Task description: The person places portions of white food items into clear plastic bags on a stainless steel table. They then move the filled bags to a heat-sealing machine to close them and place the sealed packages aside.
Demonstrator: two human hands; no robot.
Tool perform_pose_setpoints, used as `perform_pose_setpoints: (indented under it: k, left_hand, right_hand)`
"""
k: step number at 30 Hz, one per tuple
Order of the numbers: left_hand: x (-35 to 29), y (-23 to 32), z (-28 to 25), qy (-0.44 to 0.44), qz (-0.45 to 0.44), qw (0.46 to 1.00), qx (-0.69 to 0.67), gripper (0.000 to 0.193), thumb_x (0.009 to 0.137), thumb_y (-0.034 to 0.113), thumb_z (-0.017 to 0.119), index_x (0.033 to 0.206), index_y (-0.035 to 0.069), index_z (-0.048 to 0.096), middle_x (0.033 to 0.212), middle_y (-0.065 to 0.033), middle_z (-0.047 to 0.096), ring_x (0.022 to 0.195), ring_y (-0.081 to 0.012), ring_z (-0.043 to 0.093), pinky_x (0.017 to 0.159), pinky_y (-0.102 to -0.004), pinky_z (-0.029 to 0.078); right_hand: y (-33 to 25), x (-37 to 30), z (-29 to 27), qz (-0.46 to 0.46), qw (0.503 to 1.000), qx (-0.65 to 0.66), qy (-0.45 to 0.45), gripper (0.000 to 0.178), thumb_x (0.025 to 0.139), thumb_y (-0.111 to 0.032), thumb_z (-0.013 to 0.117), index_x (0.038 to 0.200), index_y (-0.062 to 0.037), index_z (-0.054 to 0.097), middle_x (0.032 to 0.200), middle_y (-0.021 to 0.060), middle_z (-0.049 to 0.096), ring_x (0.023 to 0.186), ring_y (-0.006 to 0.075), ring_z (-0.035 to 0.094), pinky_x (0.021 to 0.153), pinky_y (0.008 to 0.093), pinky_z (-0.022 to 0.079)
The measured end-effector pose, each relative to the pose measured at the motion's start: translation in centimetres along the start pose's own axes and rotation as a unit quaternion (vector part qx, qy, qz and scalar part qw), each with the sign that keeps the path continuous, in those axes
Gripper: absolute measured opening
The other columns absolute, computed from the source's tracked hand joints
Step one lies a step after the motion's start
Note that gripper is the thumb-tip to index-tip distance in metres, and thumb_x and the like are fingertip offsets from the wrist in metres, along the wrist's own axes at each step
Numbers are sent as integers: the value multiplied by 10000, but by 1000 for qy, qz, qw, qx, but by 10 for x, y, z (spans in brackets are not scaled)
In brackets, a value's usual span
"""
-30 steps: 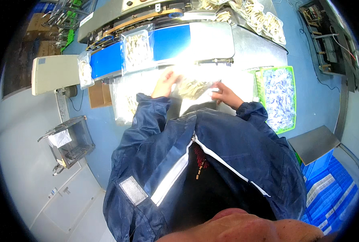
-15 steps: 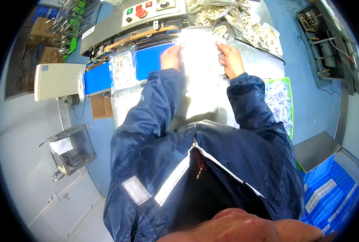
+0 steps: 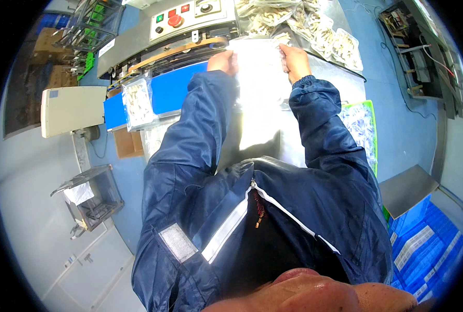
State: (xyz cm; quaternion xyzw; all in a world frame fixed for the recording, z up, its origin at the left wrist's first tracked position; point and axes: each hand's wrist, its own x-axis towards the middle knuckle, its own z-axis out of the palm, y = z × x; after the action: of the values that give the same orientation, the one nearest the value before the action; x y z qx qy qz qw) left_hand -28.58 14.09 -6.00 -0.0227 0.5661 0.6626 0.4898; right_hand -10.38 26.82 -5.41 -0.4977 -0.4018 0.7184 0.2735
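Observation:
Between my two hands is a plastic bag [image 3: 257, 67], bleached nearly white by glare, so its contents are hard to make out. My left hand [image 3: 223, 63] pinches its left edge, close to the end of the blue conveyor belt [image 3: 175, 86]. On the opposite edge, my right hand [image 3: 296, 62] has thumb and fingers closed on the bag. Further left, a bagged tray [image 3: 138, 103] of pale, mushroom-like pieces lies on the belt. Several more such packs [image 3: 322, 37] are heaped beyond my right hand on the metal table.
Behind the belt runs a sealing machine [image 3: 190, 49] with a control panel [image 3: 187, 18] and red button. A green-rimmed crate [image 3: 375, 138] of small packets stands right of my right arm. Blue boxes [image 3: 429, 244] are stacked at lower right; a cardboard box [image 3: 127, 143] is under the belt.
The bagged tray on the belt has moved left, toward the belt's end. Both hands still hold the bag, and the view has shifted slightly.

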Motion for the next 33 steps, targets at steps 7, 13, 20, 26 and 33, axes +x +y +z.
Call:
perform_pose_setpoints:
  k: [7, 13, 20, 26, 33]
  left_hand:
    - [10, 10, -31, 25, 28, 999, 2, 200, 940, 117, 573, 1043, -48, 619, 922, -113, 666, 833, -221, 635, 728, -342, 513]
    - [11, 28, -86, -16, 102, 983, 152, 335, 907, 152, 621, 1199, -1, 563, 970, -58, 641, 884, -169, 609, 758, -321, 489]
    - [-126, 43, -130, 117, 288, 927, 208, 488, 896, 144, 656, 1325, 4, 470, 1307, -174, 546, 1201, -243, 531, 971, -337, 447]
    - [-192, -14, -293, 410, 352, 736, 407, 417, 881, 134, 624, 1246, -33, 515, 1222, -194, 574, 1121, -322, 560, 982, -408, 424]
    - [-222, -158, -371, 422, 201, 641, 608, 611, 936, 411, 543, 1361, -15, 440, 1446, -294, 362, 1307, -470, 357, 1093, -503, 297]
  right_hand:
    - [9, -9, 29, -20, 997, -68, -26, 287, 900, -233, 647, 682, -59, 581, 535, -18, 459, 411, 91, 341, 387, 267, 244]
    - [14, -11, 57, 6, 993, -92, -70, 299, 911, -243, 633, 690, -50, 576, 525, -15, 440, 408, 86, 333, 382, 263, 230]
    - [31, -7, 82, -28, 987, -126, -92, 309, 915, -250, 627, 697, -37, 582, 517, -17, 434, 405, 84, 331, 380, 261, 229]
    - [46, -4, 87, -285, 900, -324, -61, 305, 906, -266, 591, 782, 5, 660, 671, 128, 624, 563, 272, 560, 553, 379, 439]
    - [94, -126, 79, -134, 816, -370, -423, 350, 938, -344, 564, 996, -20, 681, 796, 115, 660, 700, 237, 626, 644, 347, 488]
